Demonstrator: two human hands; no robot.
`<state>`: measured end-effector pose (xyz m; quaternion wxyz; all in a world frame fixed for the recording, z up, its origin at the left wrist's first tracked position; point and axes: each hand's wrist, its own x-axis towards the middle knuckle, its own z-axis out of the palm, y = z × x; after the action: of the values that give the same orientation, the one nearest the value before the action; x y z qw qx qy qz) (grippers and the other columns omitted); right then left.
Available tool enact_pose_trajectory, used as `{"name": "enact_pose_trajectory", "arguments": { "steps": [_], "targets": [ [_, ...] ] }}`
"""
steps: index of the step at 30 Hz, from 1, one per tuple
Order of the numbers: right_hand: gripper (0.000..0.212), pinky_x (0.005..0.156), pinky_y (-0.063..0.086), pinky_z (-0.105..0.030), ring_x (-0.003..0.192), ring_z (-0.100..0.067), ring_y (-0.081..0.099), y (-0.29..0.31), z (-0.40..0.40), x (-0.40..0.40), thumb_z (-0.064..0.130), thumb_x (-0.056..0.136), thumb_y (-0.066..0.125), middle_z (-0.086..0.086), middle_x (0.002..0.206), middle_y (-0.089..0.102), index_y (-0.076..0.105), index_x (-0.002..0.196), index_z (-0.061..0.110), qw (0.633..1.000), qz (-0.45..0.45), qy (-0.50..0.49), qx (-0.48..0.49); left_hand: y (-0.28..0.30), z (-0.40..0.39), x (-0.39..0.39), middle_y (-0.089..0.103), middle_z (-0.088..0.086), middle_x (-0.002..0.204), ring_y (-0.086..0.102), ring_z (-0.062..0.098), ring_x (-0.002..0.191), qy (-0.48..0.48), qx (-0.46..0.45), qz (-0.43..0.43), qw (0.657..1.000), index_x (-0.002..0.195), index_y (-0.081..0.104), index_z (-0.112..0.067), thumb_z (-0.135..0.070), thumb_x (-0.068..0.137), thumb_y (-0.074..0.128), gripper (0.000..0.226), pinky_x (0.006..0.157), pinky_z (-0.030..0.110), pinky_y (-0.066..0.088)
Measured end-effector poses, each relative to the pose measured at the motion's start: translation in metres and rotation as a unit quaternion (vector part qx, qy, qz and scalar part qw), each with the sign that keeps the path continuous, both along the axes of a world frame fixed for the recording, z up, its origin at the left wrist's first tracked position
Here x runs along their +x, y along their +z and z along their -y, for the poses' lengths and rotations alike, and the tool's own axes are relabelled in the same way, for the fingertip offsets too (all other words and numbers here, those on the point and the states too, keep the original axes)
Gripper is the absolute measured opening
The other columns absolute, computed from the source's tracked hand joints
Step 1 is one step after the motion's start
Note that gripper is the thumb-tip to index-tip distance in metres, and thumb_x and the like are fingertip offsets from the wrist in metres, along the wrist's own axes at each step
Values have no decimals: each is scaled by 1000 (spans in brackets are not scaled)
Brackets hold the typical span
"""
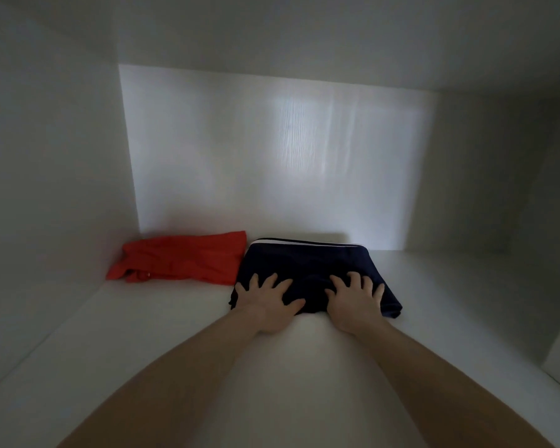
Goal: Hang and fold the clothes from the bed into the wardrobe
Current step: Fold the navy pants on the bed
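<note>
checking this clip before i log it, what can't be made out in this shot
- Head view: the navy folded garment shows only a white stripe at its back edge; its type is unclear, and the left hand and right hand cover its near edge.
- The red folded garment: type unclear; a small metal piece on it is too small to identify.
- The wardrobe shelf: its front edge is cut off by the frame.

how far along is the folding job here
Done: a folded red garment lies on the wardrobe shelf. In hand: left hand and right hand press flat on a folded navy garment beside it. What remains on the bed is out of view.
</note>
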<state>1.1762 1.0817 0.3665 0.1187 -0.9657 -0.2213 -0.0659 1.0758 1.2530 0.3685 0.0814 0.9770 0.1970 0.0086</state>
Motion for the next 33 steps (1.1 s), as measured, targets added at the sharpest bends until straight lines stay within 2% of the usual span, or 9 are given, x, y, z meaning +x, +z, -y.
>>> {"name": "enact_pose_trajectory", "arguments": {
  "steps": [7, 21, 29, 33],
  "targets": [
    [53, 126, -3, -59, 158, -29, 5, -1, -16, 28, 50, 109, 30, 2, 170, 17, 28, 160, 38, 998, -42, 14, 55, -6, -19, 25, 1, -6, 172, -5, 37, 157, 9, 12, 10, 1000, 161, 6, -45, -83, 90, 16, 81, 121, 62, -4],
    [54, 129, -1, -51, 160, -22, 1, -5, -22, 58, 51, 108, 26, 7, 172, 13, 25, 161, 39, 997, -46, 37, 44, -11, -29, 46, 0, -3, 172, -4, 37, 157, 6, 20, 24, 999, 162, 5, -41, -82, 91, 14, 83, 121, 62, -6],
    [63, 126, -12, -54, 159, -23, -14, -10, -18, 38, 54, 108, 16, 5, 174, -5, 4, 166, 33, 1000, -11, -6, 27, -13, -25, 40, 5, 2, 172, 0, 35, 157, -2, 40, 70, 997, 164, 10, -33, -76, 96, 13, 80, 123, 58, -10],
    [67, 126, -14, -54, 159, -21, -17, -9, -2, 13, 56, 107, 18, 4, 173, -12, -2, 166, 31, 1000, -18, 3, 5, -12, -18, 31, -7, 1, 172, -9, 30, 158, -46, 74, 84, 993, 165, 1, -25, -67, 101, 15, 77, 122, 57, -17]
  ]
}}
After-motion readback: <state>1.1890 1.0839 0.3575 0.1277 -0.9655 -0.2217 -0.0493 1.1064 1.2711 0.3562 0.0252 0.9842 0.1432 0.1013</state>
